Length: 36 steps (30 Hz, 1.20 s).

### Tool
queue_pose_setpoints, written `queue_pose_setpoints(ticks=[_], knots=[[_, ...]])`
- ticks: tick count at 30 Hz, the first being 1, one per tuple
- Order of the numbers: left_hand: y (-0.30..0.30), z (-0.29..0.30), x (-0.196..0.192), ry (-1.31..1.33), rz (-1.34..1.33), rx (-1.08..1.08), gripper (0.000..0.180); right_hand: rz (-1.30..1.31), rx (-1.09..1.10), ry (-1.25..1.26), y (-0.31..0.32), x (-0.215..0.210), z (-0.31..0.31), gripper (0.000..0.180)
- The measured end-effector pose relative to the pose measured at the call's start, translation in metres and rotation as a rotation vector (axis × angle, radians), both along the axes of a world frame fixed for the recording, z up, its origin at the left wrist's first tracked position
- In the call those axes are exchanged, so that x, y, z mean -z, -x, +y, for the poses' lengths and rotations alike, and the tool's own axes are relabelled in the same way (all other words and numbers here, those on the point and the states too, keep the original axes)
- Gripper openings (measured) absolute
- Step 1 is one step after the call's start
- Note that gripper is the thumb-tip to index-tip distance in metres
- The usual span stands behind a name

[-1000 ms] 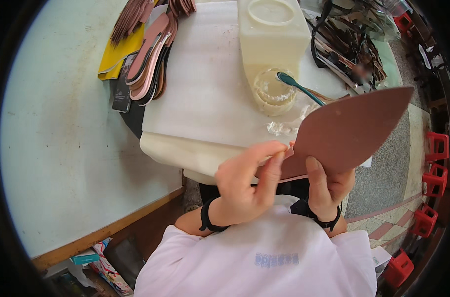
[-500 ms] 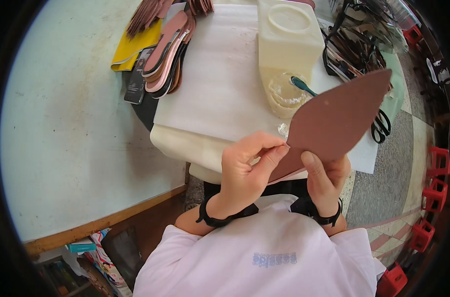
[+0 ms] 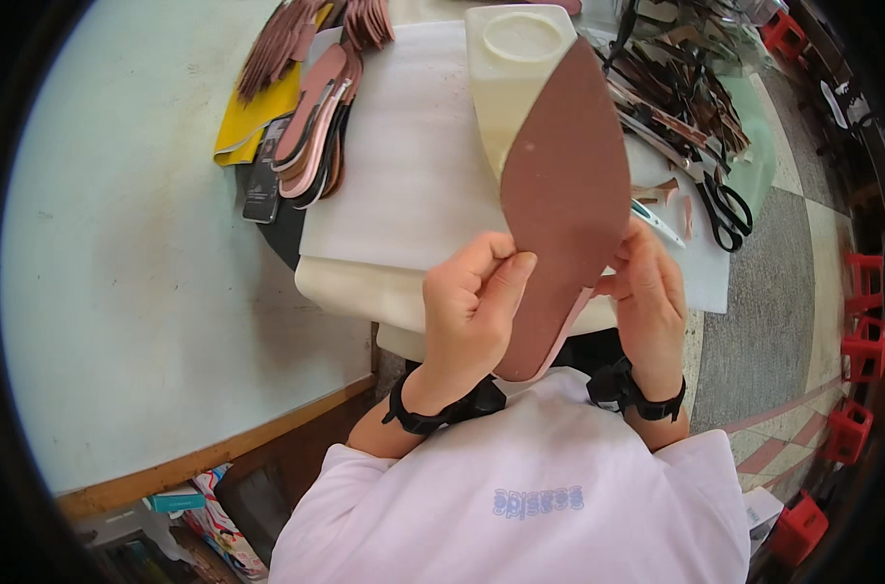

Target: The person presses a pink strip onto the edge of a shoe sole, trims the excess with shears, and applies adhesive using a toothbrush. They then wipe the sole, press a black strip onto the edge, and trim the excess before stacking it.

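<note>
We pinched the brown pointed insole (image 3: 564, 195) upright, left hand (image 3: 471, 302) and right hand (image 3: 649, 287) nipping its edges; pink lining perhaps half pressed, stacked insoles (image 3: 311, 127) waited untouched.

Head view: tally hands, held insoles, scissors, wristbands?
Hands: 2 (left hand, right hand)
Held insole: 1
Scissors: 1
Wristbands: 2 (left, right)
Total: 6
</note>
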<state>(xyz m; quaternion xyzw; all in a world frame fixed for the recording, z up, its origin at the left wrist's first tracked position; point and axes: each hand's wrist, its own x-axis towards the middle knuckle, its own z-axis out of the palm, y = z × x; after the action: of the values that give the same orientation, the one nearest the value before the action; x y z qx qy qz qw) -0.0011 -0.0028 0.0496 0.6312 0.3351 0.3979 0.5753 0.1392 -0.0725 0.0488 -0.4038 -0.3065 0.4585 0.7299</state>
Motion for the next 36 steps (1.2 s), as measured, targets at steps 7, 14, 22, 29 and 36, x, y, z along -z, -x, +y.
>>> queue_pose_setpoints(ticks=[7, 14, 22, 29, 36], knots=[[0.003, -0.005, -0.002, 0.084, -0.112, -0.045, 0.009, -0.313, -0.122, 0.125, 0.006, 0.001, -0.006, 0.021], [0.007, -0.012, -0.003, 0.138, -0.104, -0.009, 0.012, -0.242, -0.014, 0.072, 0.012, 0.003, 0.001, 0.013], [0.022, 0.003, 0.005, 0.083, -0.050, -0.012, 0.007, -0.206, -0.046, 0.083, 0.022, 0.003, 0.017, 0.015], [0.032, 0.009, 0.001, 0.153, 0.022, 0.109, 0.014, -0.302, 0.035, 0.071, 0.022, 0.009, 0.025, 0.013], [0.053, 0.021, 0.014, 0.155, -0.033, 0.150, 0.015, -0.363, 0.021, -0.025, 0.025, 0.018, 0.036, 0.024]])
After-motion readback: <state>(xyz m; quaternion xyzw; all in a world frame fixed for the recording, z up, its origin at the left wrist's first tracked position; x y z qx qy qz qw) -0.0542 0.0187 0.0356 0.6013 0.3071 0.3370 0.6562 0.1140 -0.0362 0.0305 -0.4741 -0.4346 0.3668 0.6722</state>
